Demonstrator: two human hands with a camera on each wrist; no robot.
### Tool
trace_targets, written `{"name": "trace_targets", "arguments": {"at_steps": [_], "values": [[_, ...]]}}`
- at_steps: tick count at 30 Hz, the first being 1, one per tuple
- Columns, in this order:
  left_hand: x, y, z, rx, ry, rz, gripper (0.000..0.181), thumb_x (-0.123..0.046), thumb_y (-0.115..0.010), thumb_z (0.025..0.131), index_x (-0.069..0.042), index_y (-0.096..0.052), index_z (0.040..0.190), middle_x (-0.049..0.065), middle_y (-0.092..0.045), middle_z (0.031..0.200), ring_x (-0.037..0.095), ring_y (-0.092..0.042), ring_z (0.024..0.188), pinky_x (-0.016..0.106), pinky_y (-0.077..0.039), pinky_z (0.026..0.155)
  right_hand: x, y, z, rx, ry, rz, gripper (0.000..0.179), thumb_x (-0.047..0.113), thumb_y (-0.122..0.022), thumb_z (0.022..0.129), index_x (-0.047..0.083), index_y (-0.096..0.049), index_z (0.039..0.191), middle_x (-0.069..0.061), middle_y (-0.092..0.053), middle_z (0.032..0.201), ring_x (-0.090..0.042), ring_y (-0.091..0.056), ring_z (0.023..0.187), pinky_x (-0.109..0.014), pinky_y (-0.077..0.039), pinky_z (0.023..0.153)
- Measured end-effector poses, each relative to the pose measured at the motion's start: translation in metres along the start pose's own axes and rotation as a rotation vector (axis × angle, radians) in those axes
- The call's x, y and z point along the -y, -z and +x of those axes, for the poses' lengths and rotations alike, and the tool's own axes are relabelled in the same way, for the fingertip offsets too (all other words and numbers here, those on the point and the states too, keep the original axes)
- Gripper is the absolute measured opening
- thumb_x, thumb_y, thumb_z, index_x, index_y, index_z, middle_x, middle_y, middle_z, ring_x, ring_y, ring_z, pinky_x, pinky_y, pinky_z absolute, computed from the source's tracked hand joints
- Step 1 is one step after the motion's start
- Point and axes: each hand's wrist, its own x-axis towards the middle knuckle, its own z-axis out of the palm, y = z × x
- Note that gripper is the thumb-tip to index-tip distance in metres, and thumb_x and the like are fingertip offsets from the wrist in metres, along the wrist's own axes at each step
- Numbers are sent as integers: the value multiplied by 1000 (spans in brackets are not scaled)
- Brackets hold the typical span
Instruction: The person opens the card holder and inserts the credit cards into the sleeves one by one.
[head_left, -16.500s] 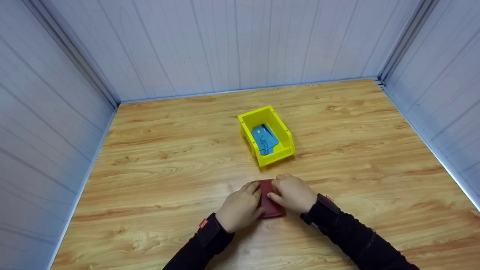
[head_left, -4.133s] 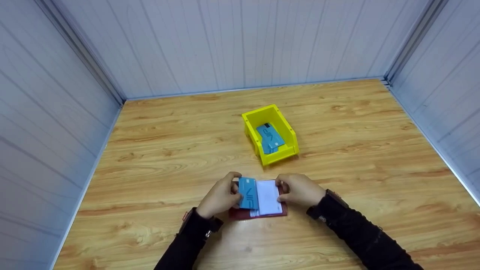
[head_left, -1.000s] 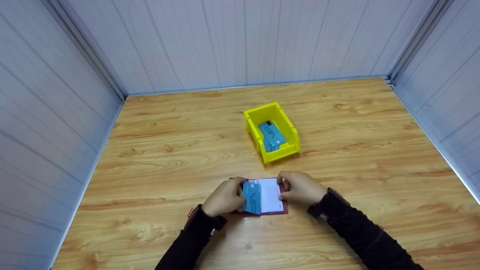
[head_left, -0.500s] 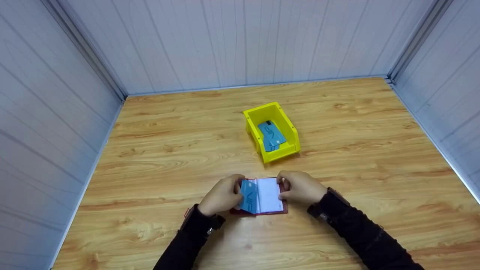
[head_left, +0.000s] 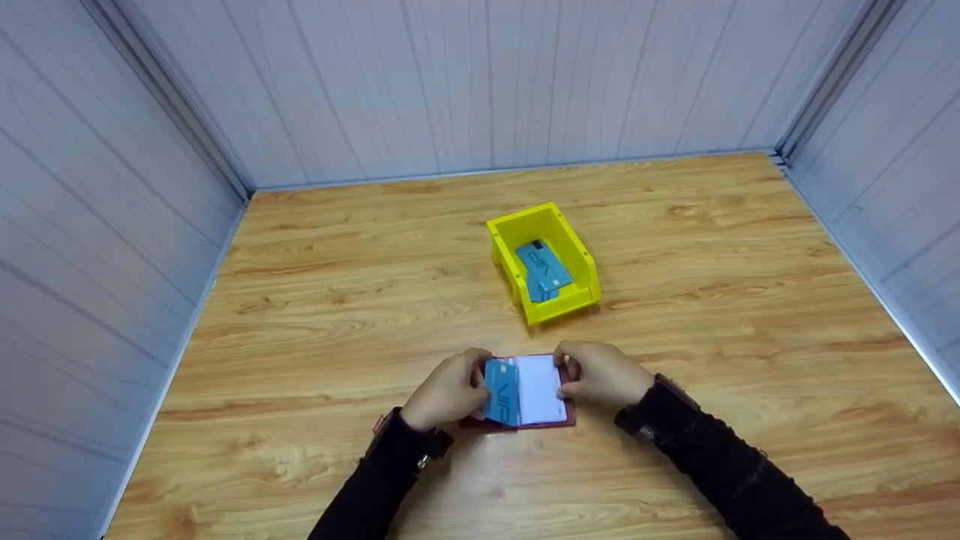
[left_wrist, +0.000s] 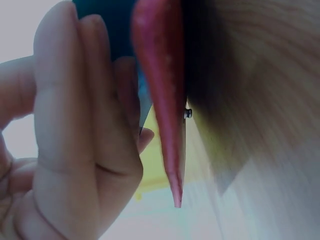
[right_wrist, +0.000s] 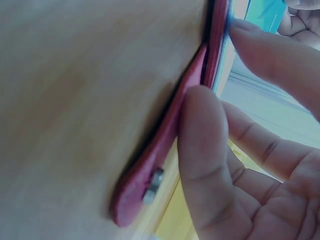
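In the head view a red card holder [head_left: 568, 417] lies spread open on the table, showing whitish plastic pages [head_left: 538, 390]. My left hand [head_left: 448, 390] pinches a blue VIP card [head_left: 502, 393] by its left edge, above the holder's left half. Whether the card's far edge is inside a page sleeve cannot be told. With thumb and fingers, my right hand [head_left: 606, 375] holds the holder's right side. The left wrist view shows the red cover [left_wrist: 162, 100] beside my fingers. A strap with a metal snap [right_wrist: 153, 186] sticks out below my right fingertips in the right wrist view.
Beyond the holder stands a yellow bin [head_left: 564, 309], its low front towards me. Several blue cards [head_left: 543, 267] lie overlapping in it. Pale panel walls [head_left: 480, 90] enclose the wooden table [head_left: 337, 300] at the back and both sides.
The holder was closed under both hands at first; now it is open and my left hand has a blue card. In the last second that card shifted slightly left, then back right.
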Motion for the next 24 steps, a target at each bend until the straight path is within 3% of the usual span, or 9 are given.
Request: {"name": "trace_targets", "arguments": {"at_steps": [8, 24], "values": [[-1, -1, 1, -7, -13, 40, 55, 7, -54, 78, 7, -49, 134, 1, -54, 67, 10, -56, 49, 21, -43, 43, -1, 0, 0, 3, 0, -3, 32, 20, -82, 77, 10, -63, 100, 3, -55, 73, -10, -49, 66, -26, -40, 61], [-2, 5, -5, 61, -11, 46, 56, 7, -53, 81, 8, -48, 136, 1, -53, 65, 16, -59, 49, 21, -44, 43, -1, 0, 1, 0, -3, -5, 32, 21, -82, 76, 10, -63, 100, 4, -56, 73, -10, -49, 66, -26, -41, 62]]}}
